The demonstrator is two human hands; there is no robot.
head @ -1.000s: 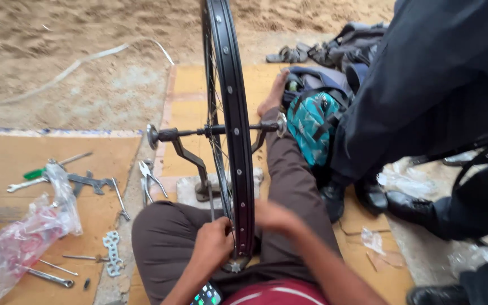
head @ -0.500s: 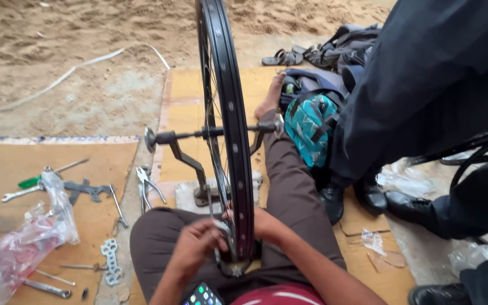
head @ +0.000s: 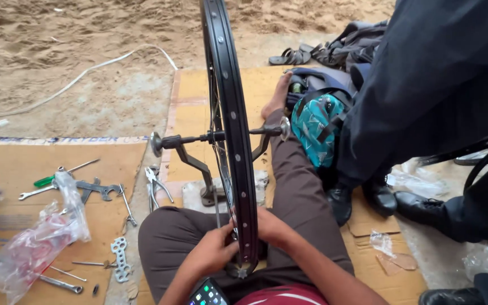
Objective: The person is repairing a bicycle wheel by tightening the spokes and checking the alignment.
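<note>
While a black bicycle rim (head: 234, 130) stands upright in a truing stand (head: 199, 169) between the seated person's knees, the left hand (head: 213, 252) and right hand (head: 270, 227) pinch its lower edge, fingers closed on either side; wrenches (head: 94, 189) lie unused, well left of the fingers.

Green-handled screwdriver (head: 45, 181) and steel spanners (head: 88, 189) on brown cardboard sheet (head: 7, 169) | crumpled clear plastic bag (head: 38, 245) beside flat multi-hole wrench (head: 121, 258) | pliers (head: 155, 186) near cardboard edge | white cable (head: 80, 76) across sand | teal patterned bag (head: 314, 127) against dark-clothed bystander's black shoes (head: 362, 197) | sandals (head: 292, 56) beyond.
</note>
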